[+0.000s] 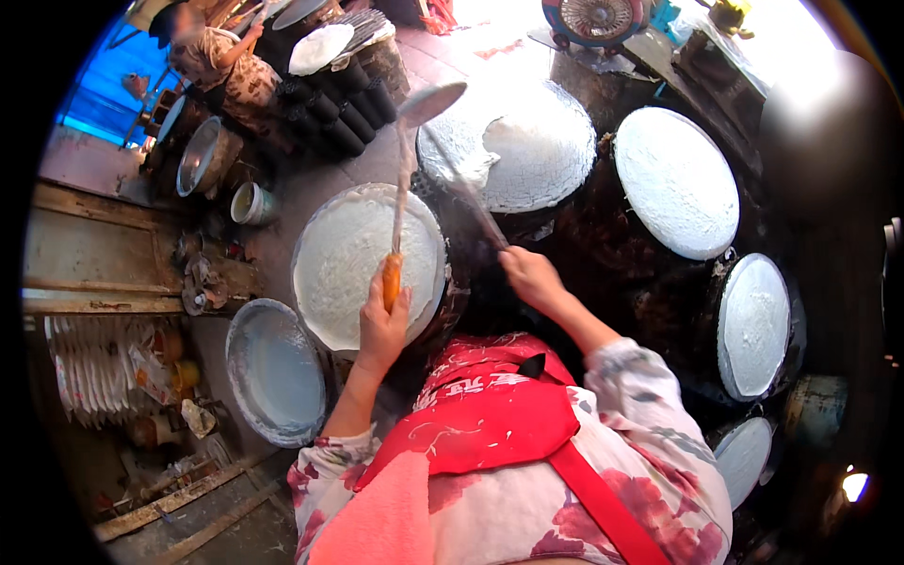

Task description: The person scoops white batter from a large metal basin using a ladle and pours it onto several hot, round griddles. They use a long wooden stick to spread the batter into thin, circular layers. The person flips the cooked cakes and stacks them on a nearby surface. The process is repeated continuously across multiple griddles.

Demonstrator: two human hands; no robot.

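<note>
My left hand (pixel 384 330) is closed round the orange handle of a long ladle (pixel 402 207), its pale, coated round head raised at the far end. Closed too, my right hand (pixel 537 280) grips a long thin stick (pixel 468 191) that slants forward and left. The stick's far end lies over a round pan with a white sheet (pixel 551 151); on its left the white layer looks folded or uneven. Beneath the ladle and my left hand is a wide round vessel of white, lumpy-looking material (pixel 363 268).
A metal basin of whitish liquid (pixel 282 377) stands at left. More white-topped round pans (pixel 678 184) curve along the right. Black cylindrical briquettes (pixel 339 118) are stacked at the far left, near another person (pixel 221 66). A fan (pixel 595 17) stands at the back.
</note>
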